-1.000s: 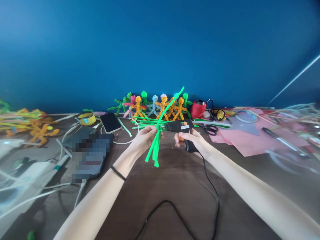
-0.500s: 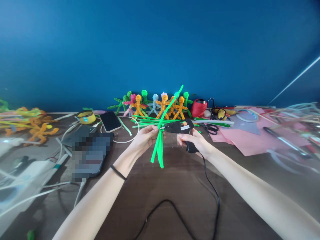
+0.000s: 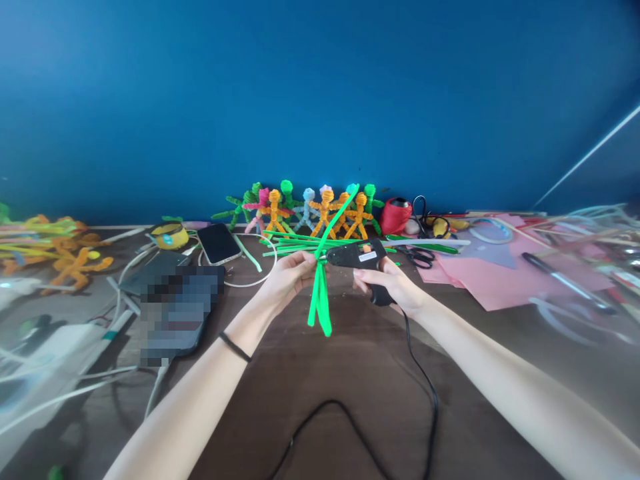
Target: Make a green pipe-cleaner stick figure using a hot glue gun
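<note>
My left hand point(image 3: 295, 272) pinches a bundle of bright green pipe cleaners point(image 3: 321, 307) near its middle. Several ends hang below the fingers, and one long strand slants up to the right. Wrapped round the handle of a black glue gun point(image 3: 356, 256) is my right hand point(image 3: 390, 283). The gun's nozzle points left and meets the bundle just beside my left fingertips; whether glue is coming out is too small to tell. A black cord point(image 3: 434, 393) runs from the handle down across the brown table point(image 3: 280, 393).
Pipe-cleaner figures point(image 3: 326, 207) stand along the blue wall, with loose green pipe cleaners point(image 3: 285, 245) before them. Phones point(image 3: 219, 244), a yellow tape roll point(image 3: 170, 235) and white cables lie left. Black scissors point(image 3: 421, 257), pink paper point(image 3: 493, 283) and a pen point(image 3: 567, 283) lie right.
The hanging ends of the green bundle have swung slightly right, and its upper strand has tipped lower. Both hands keep their grip, and the nozzle stays at the bundle.
</note>
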A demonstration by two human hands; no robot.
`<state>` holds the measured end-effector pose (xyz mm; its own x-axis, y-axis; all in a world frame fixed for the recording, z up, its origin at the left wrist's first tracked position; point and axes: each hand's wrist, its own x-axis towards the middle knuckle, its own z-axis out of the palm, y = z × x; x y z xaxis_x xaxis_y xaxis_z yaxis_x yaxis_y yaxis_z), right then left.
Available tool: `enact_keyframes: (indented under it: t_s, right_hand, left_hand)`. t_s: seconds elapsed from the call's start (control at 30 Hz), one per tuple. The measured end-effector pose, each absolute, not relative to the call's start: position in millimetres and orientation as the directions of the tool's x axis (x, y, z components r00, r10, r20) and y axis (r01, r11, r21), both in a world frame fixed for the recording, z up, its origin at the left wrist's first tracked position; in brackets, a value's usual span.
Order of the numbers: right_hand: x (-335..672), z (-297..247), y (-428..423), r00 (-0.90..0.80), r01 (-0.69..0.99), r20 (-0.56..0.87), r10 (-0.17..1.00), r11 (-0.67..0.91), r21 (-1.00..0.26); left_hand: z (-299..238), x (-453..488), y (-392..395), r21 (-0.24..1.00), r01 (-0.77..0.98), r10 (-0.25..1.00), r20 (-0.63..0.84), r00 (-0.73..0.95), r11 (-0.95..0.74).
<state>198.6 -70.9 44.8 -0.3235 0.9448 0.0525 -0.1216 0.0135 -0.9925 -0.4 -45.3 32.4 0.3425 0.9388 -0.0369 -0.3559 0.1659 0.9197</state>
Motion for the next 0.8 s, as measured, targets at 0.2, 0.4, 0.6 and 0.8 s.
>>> enact_keyframes:
  t_s: [0.2,0.4,0.6,0.8]
  right_hand:
    - [199,43,-71,-0.328,-0.110,0.065,0.943,0.030,-0.993]
    - [201,37,-69,-0.313,-0.108,0.049,0.949,0.016,-0.994]
    - [201,34,-67,-0.324,-0.094,0.057,0.944,0.027,-0.995]
    - [201,37,-68,-0.333,-0.115,0.061,0.941,0.024,-0.993]
  left_hand:
    - [31,-1,-44,0.920,-0.351,0.936,-0.042,0.350,0.172]
    - [33,-1,-45,0.923,-0.342,0.938,-0.055,0.343,0.179]
    - [34,0,-45,0.927,-0.329,0.940,-0.063,0.335,0.180]
    - [34,0,-46,0.927,-0.327,0.945,-0.072,0.320,0.182]
